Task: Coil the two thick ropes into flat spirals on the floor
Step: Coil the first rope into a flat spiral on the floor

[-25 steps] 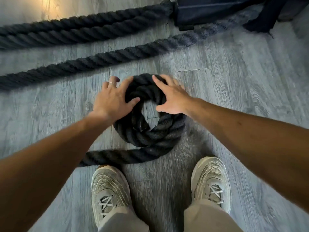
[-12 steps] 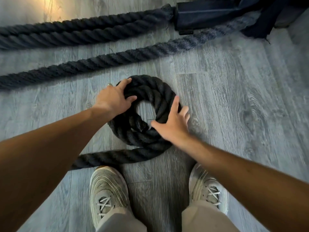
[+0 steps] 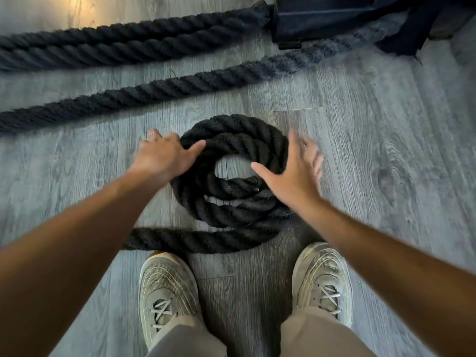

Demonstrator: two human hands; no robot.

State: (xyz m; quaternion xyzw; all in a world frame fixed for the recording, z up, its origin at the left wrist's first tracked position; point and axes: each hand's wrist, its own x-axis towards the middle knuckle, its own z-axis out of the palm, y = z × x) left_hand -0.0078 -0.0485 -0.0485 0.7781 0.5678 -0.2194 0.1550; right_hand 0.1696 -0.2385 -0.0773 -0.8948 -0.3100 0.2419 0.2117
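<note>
A thick black rope lies wound into a small flat coil (image 3: 231, 140) of about two turns on the grey floor in front of my feet. Its loose tail (image 3: 195, 239) runs left from the coil's near side. My left hand (image 3: 164, 155) rests on the coil's left edge, thumb across the outer turn, fingers over the outside. My right hand (image 3: 296, 173) is over the coil's right side, fingers spread and blurred, palm down. A second straight length of rope (image 3: 159, 91) lies beyond the coil, slanting up to the right.
Two more rope strands (image 3: 116, 47) run side by side at the far left toward a dark metal anchor base (image 3: 334, 19) at the top. My two grey sneakers (image 3: 167, 292) stand just behind the coil's tail on the wood-look floor (image 3: 386, 150).
My right hand has moved from the coil's near right edge up along its right side, fingers now spread. My left hand slid slightly outward on the left edge. The coil looks a bit wider.
</note>
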